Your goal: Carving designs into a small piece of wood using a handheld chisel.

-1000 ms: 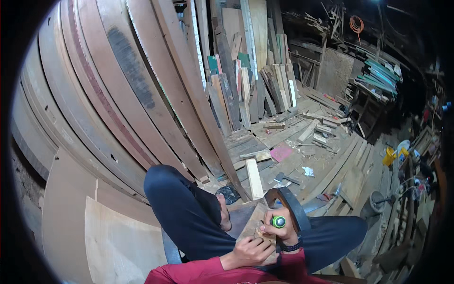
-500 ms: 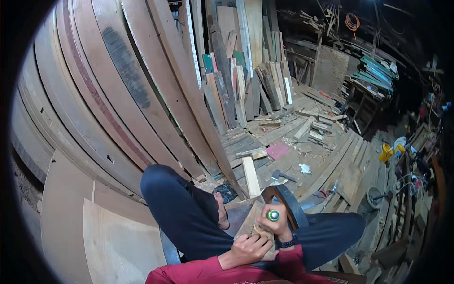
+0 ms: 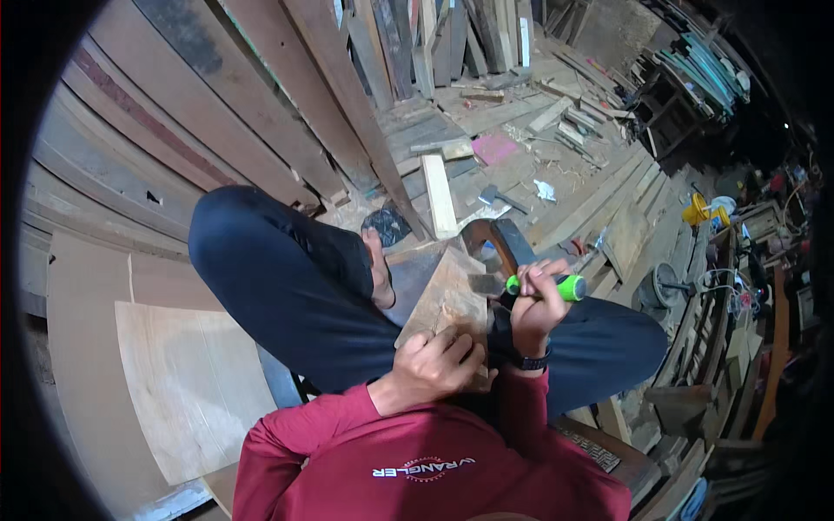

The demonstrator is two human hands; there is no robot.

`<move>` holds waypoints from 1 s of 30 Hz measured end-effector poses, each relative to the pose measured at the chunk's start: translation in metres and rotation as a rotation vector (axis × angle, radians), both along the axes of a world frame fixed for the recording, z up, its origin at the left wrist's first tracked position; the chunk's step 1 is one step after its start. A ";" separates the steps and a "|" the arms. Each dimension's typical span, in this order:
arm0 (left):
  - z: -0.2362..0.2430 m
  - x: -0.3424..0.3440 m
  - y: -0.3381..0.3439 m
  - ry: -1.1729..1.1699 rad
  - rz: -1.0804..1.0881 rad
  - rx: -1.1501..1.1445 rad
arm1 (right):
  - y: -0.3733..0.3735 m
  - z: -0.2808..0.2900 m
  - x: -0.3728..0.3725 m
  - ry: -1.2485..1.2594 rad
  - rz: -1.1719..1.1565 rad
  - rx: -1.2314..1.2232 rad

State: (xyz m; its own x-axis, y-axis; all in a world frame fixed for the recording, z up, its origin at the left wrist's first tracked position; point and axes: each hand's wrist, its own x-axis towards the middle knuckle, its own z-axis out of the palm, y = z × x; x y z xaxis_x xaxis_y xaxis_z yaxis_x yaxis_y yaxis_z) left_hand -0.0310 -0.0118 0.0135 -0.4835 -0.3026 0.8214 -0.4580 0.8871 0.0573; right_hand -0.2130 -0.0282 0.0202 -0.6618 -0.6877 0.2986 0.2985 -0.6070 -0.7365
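A pale wooden block (image 3: 445,291) lies between my legs, its top partly cut into. My left hand (image 3: 433,366) grips its near part, fingers curled over the top face. Held in my right hand (image 3: 536,314) is a chisel (image 3: 570,287) with a bright green and black handle. Its broad flat blade points left and lies over or against the block's right side; whether it touches cannot be made out. A dark watch (image 3: 535,360) circles my right wrist. Beyond the block, a dark curved piece (image 3: 512,243) stands beside my right leg.
A small axe (image 3: 504,200) and a light plank (image 3: 439,195) lie on the floor ahead. Tall boards (image 3: 200,104) lean at the left, above pale flat sheets (image 3: 187,382). Wood scraps (image 3: 569,126) litter the back. Yellow containers (image 3: 695,210) and clutter stand at the right.
My right hand has tilted the chisel from upright over the block to lying nearly level, moving right, so its blade now shows. The view has tipped lower; my left hand stays on the block.
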 end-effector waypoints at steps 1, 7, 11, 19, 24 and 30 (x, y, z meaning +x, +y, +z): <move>-0.003 0.001 0.000 -0.003 0.005 0.037 | -0.001 0.003 0.002 -0.050 -0.065 0.021; -0.003 0.005 0.007 -0.069 0.001 0.061 | 0.001 0.000 0.003 0.024 -0.191 0.067; -0.003 0.005 0.012 -0.040 0.012 0.092 | 0.003 0.003 0.006 0.022 -0.201 0.081; -0.006 0.005 0.005 -0.089 -0.047 0.043 | 0.004 0.004 0.008 0.195 0.067 -0.067; -0.008 0.005 0.007 -0.153 -0.040 -0.004 | -0.001 -0.008 0.010 0.518 0.355 0.032; -0.005 0.008 0.006 -0.077 -0.068 0.006 | 0.012 0.009 0.016 0.699 0.421 0.063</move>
